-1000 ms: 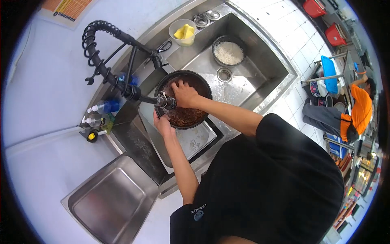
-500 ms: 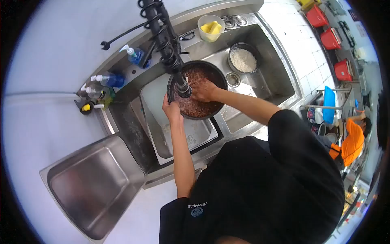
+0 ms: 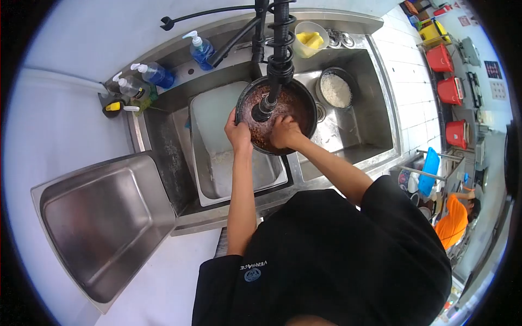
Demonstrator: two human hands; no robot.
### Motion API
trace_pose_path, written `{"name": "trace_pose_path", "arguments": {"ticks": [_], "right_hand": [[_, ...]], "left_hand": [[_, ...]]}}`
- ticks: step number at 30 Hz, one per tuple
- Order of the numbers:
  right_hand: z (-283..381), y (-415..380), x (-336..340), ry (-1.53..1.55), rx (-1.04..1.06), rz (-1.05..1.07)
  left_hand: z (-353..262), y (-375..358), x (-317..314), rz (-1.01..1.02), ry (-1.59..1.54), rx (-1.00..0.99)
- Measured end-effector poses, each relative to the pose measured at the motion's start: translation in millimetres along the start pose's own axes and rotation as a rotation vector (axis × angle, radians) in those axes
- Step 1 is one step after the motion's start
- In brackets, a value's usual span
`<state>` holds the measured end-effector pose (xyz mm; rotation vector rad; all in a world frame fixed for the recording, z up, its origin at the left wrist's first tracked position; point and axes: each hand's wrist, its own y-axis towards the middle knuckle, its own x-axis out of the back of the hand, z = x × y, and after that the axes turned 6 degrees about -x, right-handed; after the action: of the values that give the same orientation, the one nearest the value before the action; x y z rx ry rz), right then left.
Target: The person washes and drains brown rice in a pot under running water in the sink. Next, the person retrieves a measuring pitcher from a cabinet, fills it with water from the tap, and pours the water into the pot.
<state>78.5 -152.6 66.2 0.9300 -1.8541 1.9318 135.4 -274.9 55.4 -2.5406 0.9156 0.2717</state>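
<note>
A round dark pot (image 3: 311, 117) holds reddish-brown grains in cloudy liquid, under the black spray faucet (image 3: 263, 111). My left hand (image 3: 238, 133) grips the pot's left rim, its fingers wrapped round the edge. Inside the pot, my right hand (image 3: 285, 132) is partly sunk among the grains. Its fingertips are hidden, so whether they close on grains cannot be made out. Beneath the pot's left side lies a steel pan (image 3: 239, 182) with a whitish slab in it, set in the sink. A second pot (image 3: 335, 89) with white grains sits in the right basin.
Pump bottles of blue liquid (image 3: 202, 53) stand along the back ledge, near a clear tub (image 3: 310, 39) with yellow pieces. An empty steel pan (image 3: 106, 217) rests at the left. Red bins (image 3: 449, 90) and a person in orange (image 3: 452, 221) are at the far right.
The view has shifted, so the faucet and pot appear further right. My right hand has moved lower in the pot, nearer its front side. My left hand keeps its hold on the rim.
</note>
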Motion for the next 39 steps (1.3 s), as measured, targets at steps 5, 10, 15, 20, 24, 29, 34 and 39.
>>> {"name": "trace_pose_path", "arguments": {"ticks": [5,10,15,20,24,29,34,39], "right_hand": [[10.2,81.2,-48.3,0.403,0.187,-0.329],[11.5,8.8,1.6,0.236,0.326,-0.173],[-16.6,-1.6,13.0,-0.260,0.761,-0.346],[-5.7,44.4,-10.7,-0.189,0.398,-0.528],[-35.8,34.8,-14.3,0.027,0.919,-0.282],[-25.3,42.5,29.4,-0.084,0.608,-0.561],[-27.8,22.3,3.6,0.030,0.170,-0.562],[-29.6,93.3,-45.6,0.325,0.705,-0.533]], "left_hand": [[4.1,-1.9,0.1,0.056,-0.021,-0.020],[2.3,0.5,2.9,0.042,-0.020,0.007],[-11.2,-2.5,0.5,0.043,0.014,0.052],[-2.7,2.3,-9.1,0.062,-0.009,0.027],[3.0,5.3,-3.4,0.057,-0.021,0.040],[3.8,5.0,-2.7,0.060,-0.013,0.024],[-0.6,4.7,-3.2,0.014,-0.035,0.017],[5.5,5.7,-6.6,0.036,0.036,-0.008]]}}
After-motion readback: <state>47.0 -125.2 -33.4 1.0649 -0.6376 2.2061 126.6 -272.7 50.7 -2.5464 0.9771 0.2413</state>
